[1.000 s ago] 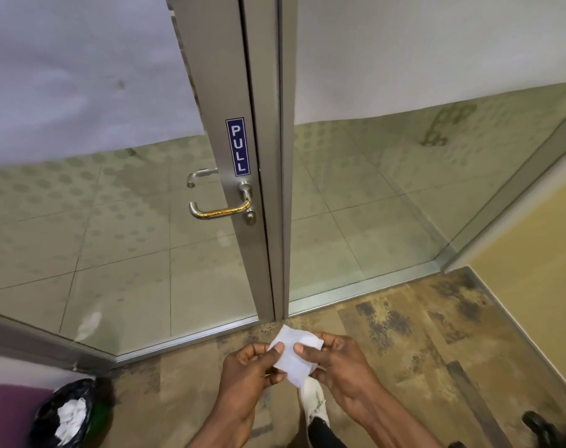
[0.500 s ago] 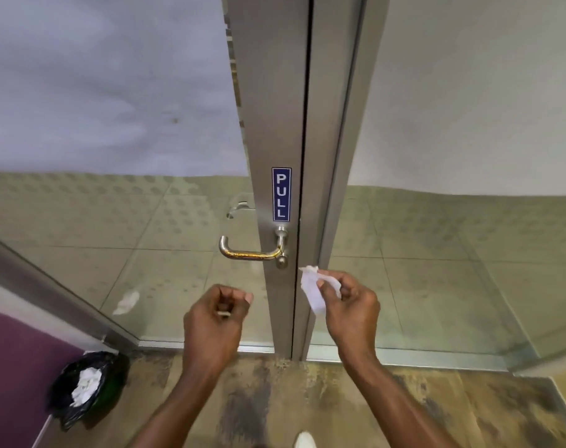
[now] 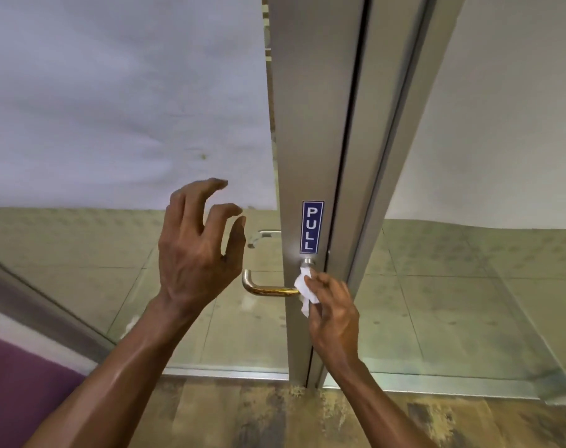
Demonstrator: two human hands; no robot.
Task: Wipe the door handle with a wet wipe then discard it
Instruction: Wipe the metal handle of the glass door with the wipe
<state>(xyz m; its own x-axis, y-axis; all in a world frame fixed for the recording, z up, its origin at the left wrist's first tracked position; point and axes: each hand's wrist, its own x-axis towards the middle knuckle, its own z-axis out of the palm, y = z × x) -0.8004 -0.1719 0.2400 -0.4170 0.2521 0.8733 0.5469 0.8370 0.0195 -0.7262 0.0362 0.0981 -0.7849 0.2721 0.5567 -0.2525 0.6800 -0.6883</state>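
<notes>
A metal lever door handle (image 3: 268, 288) juts left from the grey door stile, under a blue PULL sticker (image 3: 312, 227). My right hand (image 3: 332, 313) pinches a crumpled white wet wipe (image 3: 304, 289) and presses it on the handle's right end, just below the round base. My left hand (image 3: 199, 244) hovers raised to the left of the handle, fingers spread and curled, holding nothing and touching nothing.
The glass door (image 3: 123, 253) has frosted film on its upper part and a metal frame (image 3: 365, 189) beside the stile. A second handle (image 3: 262, 236) shows through the glass. A purple wall (image 3: 19, 392) is at lower left. Patterned carpet (image 3: 275, 415) lies below.
Both hands rose toward the door. My right hand brought the wipe onto the handle's right end. My left hand opened and lifted. The bin has left the view.
</notes>
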